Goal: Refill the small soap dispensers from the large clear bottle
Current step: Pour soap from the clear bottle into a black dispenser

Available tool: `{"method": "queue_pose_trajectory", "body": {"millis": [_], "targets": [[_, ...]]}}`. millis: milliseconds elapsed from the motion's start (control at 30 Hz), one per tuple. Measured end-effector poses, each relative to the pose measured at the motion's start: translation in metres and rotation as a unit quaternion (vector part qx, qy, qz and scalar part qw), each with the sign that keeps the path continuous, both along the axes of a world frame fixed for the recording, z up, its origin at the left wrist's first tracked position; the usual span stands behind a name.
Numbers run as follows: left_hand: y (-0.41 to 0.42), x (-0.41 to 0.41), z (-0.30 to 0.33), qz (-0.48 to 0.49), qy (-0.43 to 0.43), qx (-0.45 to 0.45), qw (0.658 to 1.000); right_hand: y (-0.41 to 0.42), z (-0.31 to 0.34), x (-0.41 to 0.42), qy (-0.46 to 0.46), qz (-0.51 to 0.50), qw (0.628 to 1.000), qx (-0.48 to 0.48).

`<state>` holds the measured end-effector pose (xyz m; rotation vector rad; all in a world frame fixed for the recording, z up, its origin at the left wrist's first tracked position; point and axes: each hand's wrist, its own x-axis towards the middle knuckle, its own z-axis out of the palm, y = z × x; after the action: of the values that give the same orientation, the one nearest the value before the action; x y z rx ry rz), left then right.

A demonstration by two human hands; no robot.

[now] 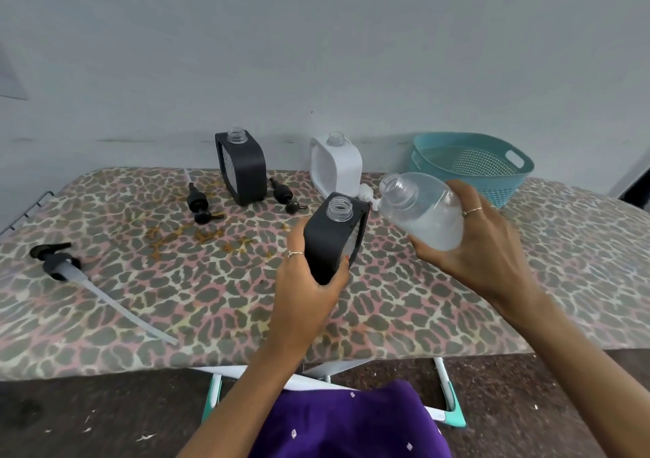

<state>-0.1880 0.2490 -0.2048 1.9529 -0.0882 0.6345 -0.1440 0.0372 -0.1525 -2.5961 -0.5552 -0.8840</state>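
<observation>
We held black dispenser (334, 239) in left hand (309, 292), gripped, neck open; right hand (482, 246) gripped tilted clear bottle (422, 207), mouth beside neck, ready for pouring.

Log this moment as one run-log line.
left hand: holds black dispenser, uncapped | right hand: tilts clear bottle toward it | pour: none visible

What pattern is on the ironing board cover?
A leopard-style spot print in grey, pink and tan on the ironing board cover, shown in the head view.
</observation>
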Motion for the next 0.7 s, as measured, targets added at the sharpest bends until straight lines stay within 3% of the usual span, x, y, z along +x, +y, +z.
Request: {"method": "queue_pose_trajectory", "body": {"millis": [700], "targets": [[0.000,-0.002,0.001,-0.025,-0.015,-0.009,1.000,0.005,0.020,0.016,-0.054,-0.002,0.987,-0.148]]}}
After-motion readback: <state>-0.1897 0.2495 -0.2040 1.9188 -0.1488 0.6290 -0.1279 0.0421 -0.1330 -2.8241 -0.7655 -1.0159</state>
